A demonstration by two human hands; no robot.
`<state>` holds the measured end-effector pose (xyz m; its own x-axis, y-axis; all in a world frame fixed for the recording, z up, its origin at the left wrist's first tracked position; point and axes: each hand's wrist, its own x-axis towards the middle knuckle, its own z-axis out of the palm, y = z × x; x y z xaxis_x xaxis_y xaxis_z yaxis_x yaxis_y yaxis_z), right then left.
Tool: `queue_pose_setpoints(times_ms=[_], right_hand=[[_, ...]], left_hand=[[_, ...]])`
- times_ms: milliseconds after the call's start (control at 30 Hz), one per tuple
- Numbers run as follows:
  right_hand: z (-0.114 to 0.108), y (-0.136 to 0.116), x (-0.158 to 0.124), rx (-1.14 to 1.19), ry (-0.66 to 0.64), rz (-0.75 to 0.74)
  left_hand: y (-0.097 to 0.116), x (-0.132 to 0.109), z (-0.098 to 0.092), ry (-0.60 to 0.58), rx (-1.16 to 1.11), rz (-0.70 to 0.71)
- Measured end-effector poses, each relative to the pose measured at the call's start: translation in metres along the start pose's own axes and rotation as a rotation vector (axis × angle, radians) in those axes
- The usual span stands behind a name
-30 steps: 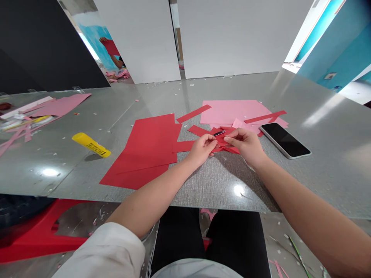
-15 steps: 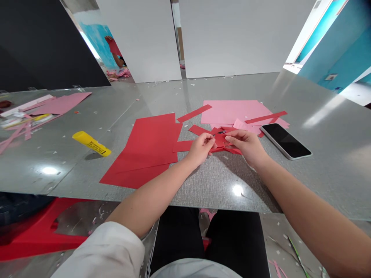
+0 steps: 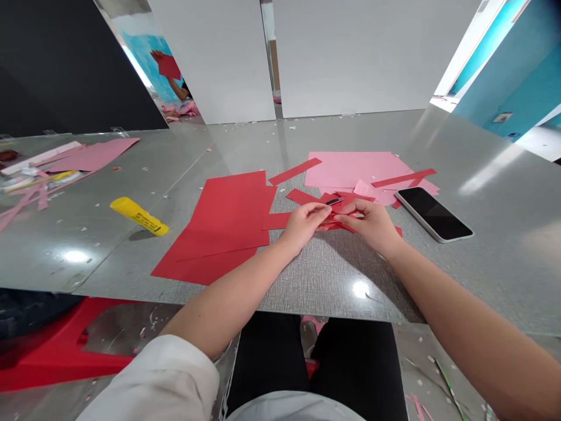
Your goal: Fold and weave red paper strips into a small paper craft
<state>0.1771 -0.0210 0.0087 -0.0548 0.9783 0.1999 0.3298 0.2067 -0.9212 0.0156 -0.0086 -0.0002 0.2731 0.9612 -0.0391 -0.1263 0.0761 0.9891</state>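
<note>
My left hand (image 3: 302, 227) and my right hand (image 3: 370, 225) meet over the grey table, both pinching a folded red paper piece (image 3: 335, 221) between them. A small black and silver tool (image 3: 333, 201) shows just above my left fingertips; I cannot tell which hand holds it, or exactly what it is. Loose red paper strips (image 3: 302, 197) lie under and around my fingers. A pink paper sheet (image 3: 346, 168) lies just beyond my hands.
Large red paper sheets (image 3: 214, 231) lie left of my hands, with a yellow glue stick (image 3: 139, 216) further left. A black smartphone (image 3: 433, 214) lies right. Pink scraps (image 3: 92, 155) sit at the far left. Another person's hand (image 3: 155, 54) raises red paper in the distance.
My right hand has flattened and closed toward my left, and the red paper between them has bunched lower. The camera view has drifted slightly.
</note>
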Motion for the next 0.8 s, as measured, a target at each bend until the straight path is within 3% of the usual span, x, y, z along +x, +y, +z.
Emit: queue_pose_setpoints(times_ms=[200,300,433,800], right_hand=[[-0.002,-0.001,0.000,0.238,-0.098,0.105],[-0.002,-0.003,-0.001,0.182,-0.071,0.074],[0.000,-0.002,-0.003,-0.074,0.013,-0.086],[0.001,0.009,-0.004,-0.609,0.053,-0.533]], left_hand=[[0.002,0.001,-0.004,-0.093,-0.024,-0.055],[0.000,0.000,-0.004,-0.099,0.050,-0.059],[-0.003,0.001,-0.004,-0.106,0.112,-0.062],[0.003,-0.001,-0.004,-0.085,0.043,-0.082]])
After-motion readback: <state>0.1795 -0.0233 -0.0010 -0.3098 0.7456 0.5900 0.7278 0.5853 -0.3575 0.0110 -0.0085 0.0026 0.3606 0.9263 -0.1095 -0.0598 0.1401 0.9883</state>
